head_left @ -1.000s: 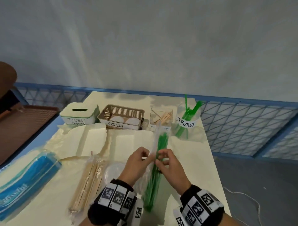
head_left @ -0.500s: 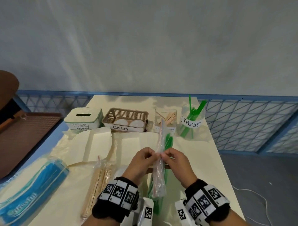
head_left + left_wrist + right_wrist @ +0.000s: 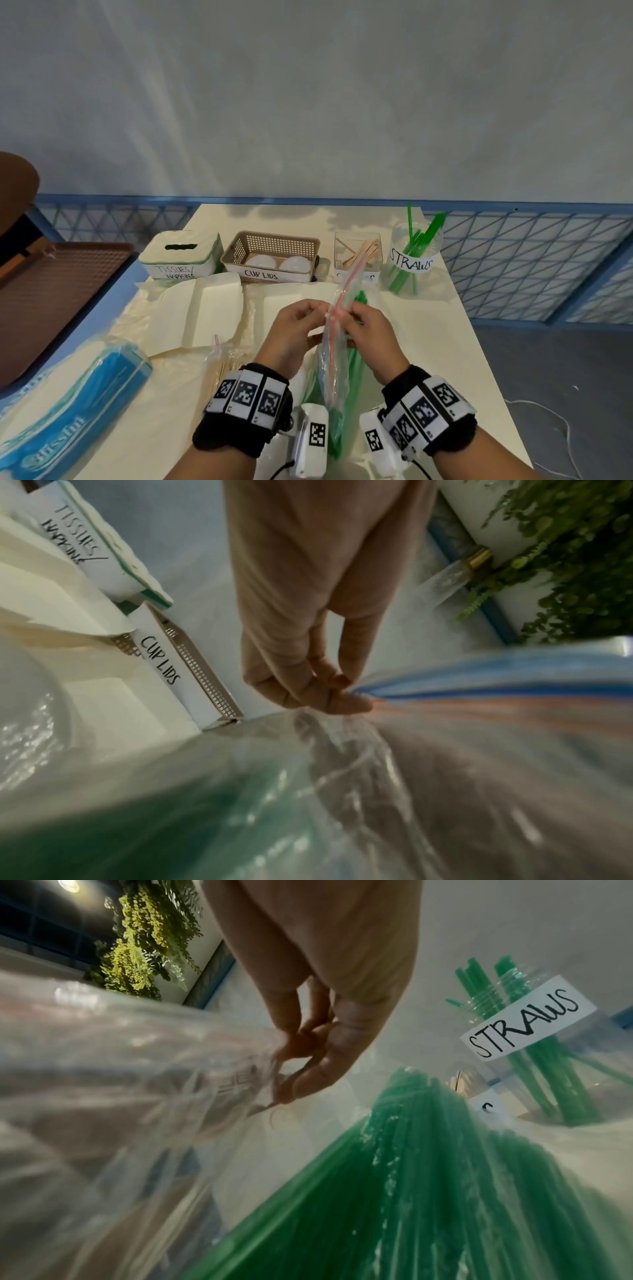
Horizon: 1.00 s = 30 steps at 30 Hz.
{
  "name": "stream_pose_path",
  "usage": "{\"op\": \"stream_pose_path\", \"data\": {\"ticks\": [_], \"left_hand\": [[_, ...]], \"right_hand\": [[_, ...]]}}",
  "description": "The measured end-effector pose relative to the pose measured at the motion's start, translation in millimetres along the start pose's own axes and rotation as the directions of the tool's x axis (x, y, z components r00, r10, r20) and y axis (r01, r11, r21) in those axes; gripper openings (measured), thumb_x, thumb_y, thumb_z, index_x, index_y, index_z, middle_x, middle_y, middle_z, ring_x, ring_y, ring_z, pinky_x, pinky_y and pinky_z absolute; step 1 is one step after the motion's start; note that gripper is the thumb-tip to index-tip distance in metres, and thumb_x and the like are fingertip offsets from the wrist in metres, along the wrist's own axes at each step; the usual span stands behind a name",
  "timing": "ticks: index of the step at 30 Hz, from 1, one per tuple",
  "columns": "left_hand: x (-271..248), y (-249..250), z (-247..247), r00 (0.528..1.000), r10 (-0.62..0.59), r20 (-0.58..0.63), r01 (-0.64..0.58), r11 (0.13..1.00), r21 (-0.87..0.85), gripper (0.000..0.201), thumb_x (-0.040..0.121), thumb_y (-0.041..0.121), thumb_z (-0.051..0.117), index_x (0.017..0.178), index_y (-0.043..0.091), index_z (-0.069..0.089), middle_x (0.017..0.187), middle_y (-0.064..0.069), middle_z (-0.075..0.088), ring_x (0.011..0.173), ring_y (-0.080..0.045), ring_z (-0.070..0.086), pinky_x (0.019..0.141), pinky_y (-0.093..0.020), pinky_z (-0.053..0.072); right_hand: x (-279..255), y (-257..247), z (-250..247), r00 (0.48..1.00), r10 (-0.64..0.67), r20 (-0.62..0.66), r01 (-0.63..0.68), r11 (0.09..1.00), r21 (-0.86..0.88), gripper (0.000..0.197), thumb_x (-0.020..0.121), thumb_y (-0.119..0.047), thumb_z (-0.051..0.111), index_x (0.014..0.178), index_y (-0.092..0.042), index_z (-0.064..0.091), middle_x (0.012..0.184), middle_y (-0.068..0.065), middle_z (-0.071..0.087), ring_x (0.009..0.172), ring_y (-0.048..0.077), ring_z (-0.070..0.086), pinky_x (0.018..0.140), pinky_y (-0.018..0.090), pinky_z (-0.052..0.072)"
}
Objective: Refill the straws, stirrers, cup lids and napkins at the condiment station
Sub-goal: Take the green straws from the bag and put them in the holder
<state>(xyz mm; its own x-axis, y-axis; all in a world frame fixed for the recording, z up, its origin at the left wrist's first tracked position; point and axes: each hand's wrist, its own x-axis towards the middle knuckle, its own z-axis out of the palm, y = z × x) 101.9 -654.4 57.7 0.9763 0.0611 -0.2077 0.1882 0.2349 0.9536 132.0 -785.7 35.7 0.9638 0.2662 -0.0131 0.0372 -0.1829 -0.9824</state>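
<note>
A clear zip bag of green straws (image 3: pixel 334 373) stands tilted over the table's near middle. My left hand (image 3: pixel 301 317) pinches one lip of its red-striped zip edge and my right hand (image 3: pixel 359 317) pinches the other. In the left wrist view the fingers (image 3: pixel 329 696) pinch the zip strip; in the right wrist view the fingers (image 3: pixel 308 1069) pinch clear plastic, with the green straws (image 3: pixel 428 1164) below. At the back stand the straws jar (image 3: pixel 412 262), the stirrer box (image 3: pixel 358 255), the cup lids basket (image 3: pixel 270 257) and the tissue box (image 3: pixel 180 253).
A bag of wooden stirrers (image 3: pixel 222 366) lies left of my left wrist. A blue napkin pack (image 3: pixel 68 407) lies at the near left. Opened cream paper packaging (image 3: pixel 205 308) lies in front of the tissue box. A brown tray (image 3: pixel 51 284) sits off the table's left edge.
The straw bag has been raised and turned more upright between my hands. Both hands have come together on its zip edge, pinching it from opposite sides.
</note>
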Motion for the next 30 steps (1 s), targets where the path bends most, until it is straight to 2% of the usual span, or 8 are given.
{"op": "stream_pose_path", "data": {"ticks": [2, 5, 9, 15, 19, 23, 27, 30], "left_hand": [[1, 1, -1, 1.0, -0.006, 0.0, 0.006, 1.0, -0.021, 0.004, 0.089, 0.003, 0.056, 0.091, 0.003, 0.059, 0.075, -0.008, 0.066, 0.063, -0.013, 0.064, 0.058, -0.022, 0.053], [5, 0, -4, 0.999, -0.014, -0.051, 0.015, 1.0, 0.003, 0.019, 0.087, -0.001, 0.059, 0.105, 0.002, 0.057, 0.067, -0.007, 0.057, 0.046, -0.007, 0.055, 0.048, -0.017, 0.048], [13, 6, -17, 0.997, 0.029, -0.068, -0.018, 0.988, 0.151, 0.013, 0.089, -0.006, 0.054, 0.099, -0.005, 0.062, 0.063, -0.005, 0.047, 0.044, -0.004, 0.045, 0.044, -0.015, 0.043], [14, 2, -20, 1.0, -0.003, 0.024, -0.003, 0.965, 0.262, 0.011, 0.085, 0.011, 0.065, 0.082, 0.002, 0.059, 0.068, -0.004, 0.054, 0.058, -0.008, 0.052, 0.048, -0.019, 0.048], [16, -2, -15, 0.999, -0.012, -0.035, 0.018, 0.985, 0.174, 0.023, 0.087, 0.011, 0.062, 0.067, 0.008, 0.053, 0.058, 0.0, 0.054, 0.052, -0.007, 0.052, 0.046, -0.017, 0.043], [14, 1, -16, 0.999, -0.047, 0.011, 0.046, 0.994, 0.101, 0.028, 0.091, 0.019, 0.056, 0.066, 0.008, 0.053, 0.057, 0.003, 0.059, 0.058, -0.01, 0.056, 0.055, -0.019, 0.047], [16, 2, -21, 0.998, -0.054, -0.031, 0.053, 0.998, -0.032, 0.027, 0.091, 0.011, 0.055, 0.065, 0.009, 0.046, 0.074, -0.006, 0.067, 0.068, -0.016, 0.066, 0.061, -0.025, 0.055], [16, 3, -29, 0.995, -0.058, -0.078, 0.046, 0.988, -0.148, 0.029, 0.09, 0.003, 0.052, 0.064, 0.01, 0.04, 0.071, -0.009, 0.07, 0.065, -0.018, 0.066, 0.059, -0.025, 0.055]], "right_hand": [[2, -1, 1, 1.0, 0.004, 0.025, -0.004, 1.0, -0.004, 0.022, 0.095, -0.017, 0.049, 0.079, -0.012, 0.061, 0.072, -0.002, 0.059, 0.068, 0.012, 0.058, 0.058, 0.021, 0.049], [3, -2, 2, 0.998, 0.007, 0.054, -0.007, 1.0, -0.015, 0.024, 0.096, -0.014, 0.047, 0.076, -0.012, 0.059, 0.069, -0.004, 0.057, 0.065, 0.008, 0.057, 0.056, 0.016, 0.047], [6, -1, -5, 0.999, 0.024, 0.025, -0.024, 1.0, -0.016, 0.027, 0.096, -0.013, 0.047, 0.069, -0.013, 0.054, 0.065, -0.003, 0.05, 0.062, 0.009, 0.052, 0.053, 0.012, 0.046], [11, 0, -1, 0.995, -0.027, 0.095, 0.034, 0.996, -0.082, 0.015, 0.092, -0.015, 0.055, 0.094, -0.011, 0.069, 0.085, 0.003, 0.068, 0.08, 0.014, 0.065, 0.069, 0.028, 0.057], [8, 3, 6, 0.999, 0.032, 0.036, -0.032, 0.999, 0.019, 0.02, 0.084, -0.029, 0.066, 0.092, -0.011, 0.06, 0.086, 0.002, 0.065, 0.078, 0.012, 0.061, 0.067, 0.025, 0.051], [7, 2, 2, 0.995, -0.014, 0.101, 0.013, 1.0, 0.013, 0.013, 0.081, -0.015, 0.069, 0.079, -0.012, 0.057, 0.075, -0.001, 0.059, 0.067, 0.01, 0.059, 0.062, 0.021, 0.047], [11, 2, -2, 0.998, -0.005, 0.055, 0.002, 0.999, 0.045, 0.012, 0.086, -0.014, 0.063, 0.077, -0.015, 0.056, 0.076, -0.002, 0.055, 0.056, 0.003, 0.059, 0.057, 0.024, 0.045], [12, 8, -11, 0.999, 0.019, -0.03, -0.018, 0.999, 0.046, 0.015, 0.089, -0.012, 0.059, 0.075, -0.016, 0.055, 0.077, -0.002, 0.056, 0.066, 0.013, 0.063, 0.059, 0.028, 0.048]]}}
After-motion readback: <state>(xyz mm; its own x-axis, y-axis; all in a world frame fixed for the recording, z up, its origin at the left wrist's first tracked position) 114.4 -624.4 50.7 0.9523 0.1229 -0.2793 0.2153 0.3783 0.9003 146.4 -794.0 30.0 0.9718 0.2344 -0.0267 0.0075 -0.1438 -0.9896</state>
